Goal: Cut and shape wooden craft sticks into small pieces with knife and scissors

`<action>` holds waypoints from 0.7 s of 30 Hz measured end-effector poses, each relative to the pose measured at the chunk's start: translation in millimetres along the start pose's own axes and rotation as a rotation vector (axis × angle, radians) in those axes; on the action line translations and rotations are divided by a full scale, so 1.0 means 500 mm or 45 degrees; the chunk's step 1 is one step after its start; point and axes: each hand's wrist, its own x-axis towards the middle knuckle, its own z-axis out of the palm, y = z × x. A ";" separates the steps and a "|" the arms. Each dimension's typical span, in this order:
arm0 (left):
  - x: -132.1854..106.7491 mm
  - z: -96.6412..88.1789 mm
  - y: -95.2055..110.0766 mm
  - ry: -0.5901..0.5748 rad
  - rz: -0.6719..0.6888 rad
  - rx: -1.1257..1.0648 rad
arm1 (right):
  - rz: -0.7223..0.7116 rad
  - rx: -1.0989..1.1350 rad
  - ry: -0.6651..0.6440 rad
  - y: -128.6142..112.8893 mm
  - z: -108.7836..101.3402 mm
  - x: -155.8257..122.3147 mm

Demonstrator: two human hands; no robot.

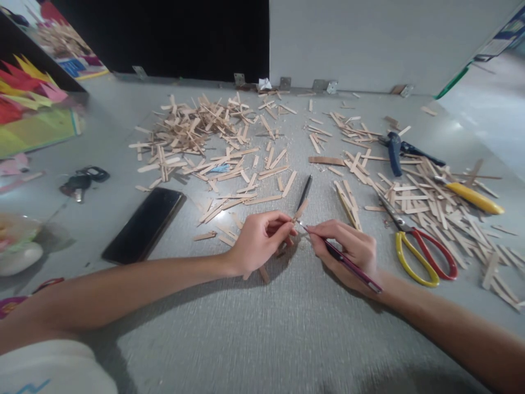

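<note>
My left hand (266, 241) is closed in a pinch on a small piece of wooden craft stick (302, 208), which sticks out past the fingertips. My right hand (348, 249) grips a slim purple pen-like tool (353, 266), whose silver tip meets the wood by my left fingers. Whether it is a pen or a craft knife, I cannot tell. Just beyond, a dark pen-like stick (305, 189) lies on the table. Several wooden pieces lie partly under my left hand. Wooden tweezers or a split stick (348, 205) rest beyond my right hand.
Loose wooden sticks (197, 123) are heaped at the back left; more sticks (447, 219) spread on the right. Red-and-yellow-handled scissors (426, 254), a yellow-handled tool (473, 197) and blue-handled cutters (394, 153) lie there. A phone (144, 224) and keys (80, 183) lie left. Upright panels (361, 44) border the back.
</note>
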 end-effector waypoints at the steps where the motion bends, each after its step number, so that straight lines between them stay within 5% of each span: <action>1: 0.000 0.000 0.001 0.000 0.013 0.012 | -0.010 0.005 0.000 0.002 0.001 0.000; 21: -0.001 -0.001 -0.012 0.032 -0.007 -0.002 | 0.085 0.053 -0.056 -0.003 0.014 0.004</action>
